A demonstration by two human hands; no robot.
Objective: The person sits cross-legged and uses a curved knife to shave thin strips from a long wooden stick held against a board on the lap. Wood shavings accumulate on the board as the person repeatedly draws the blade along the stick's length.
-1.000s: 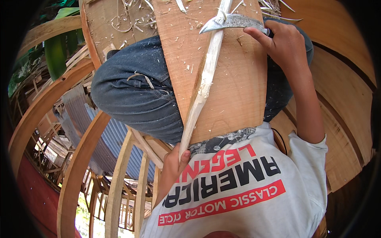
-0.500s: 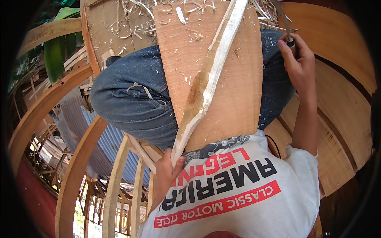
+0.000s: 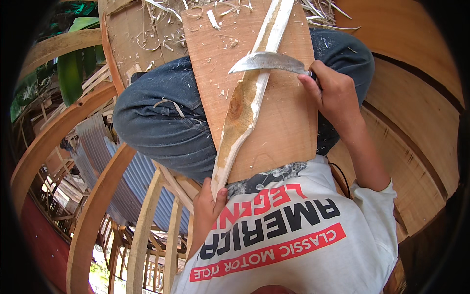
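Observation:
A long, partly shaved wooden stick (image 3: 248, 105) slants across a flat board (image 3: 286, 117) on my lap, its pale cut faces beside brown bark and a dark knot. Around its near end, close to my waist, my left hand (image 3: 208, 202) is closed. My right hand (image 3: 335, 90) grips the dark handle of a curved knife (image 3: 269, 62). The blade lies across the stick above the knot, its tip pointing left. From this view I cannot tell whether the edge touches the wood.
Curled wood shavings (image 3: 161, 32) lie about the board's far end and on the planks there. My legs in jeans (image 3: 161, 117) are folded on either side of the board. Wooden railing bars (image 3: 142, 235) stand at the left, and wide planks (image 3: 411, 127) curve away at the right.
My right hand has brought the knife in from the far right, over the board and across the stick. My left hand keeps its hold, and the stick has turned slightly.

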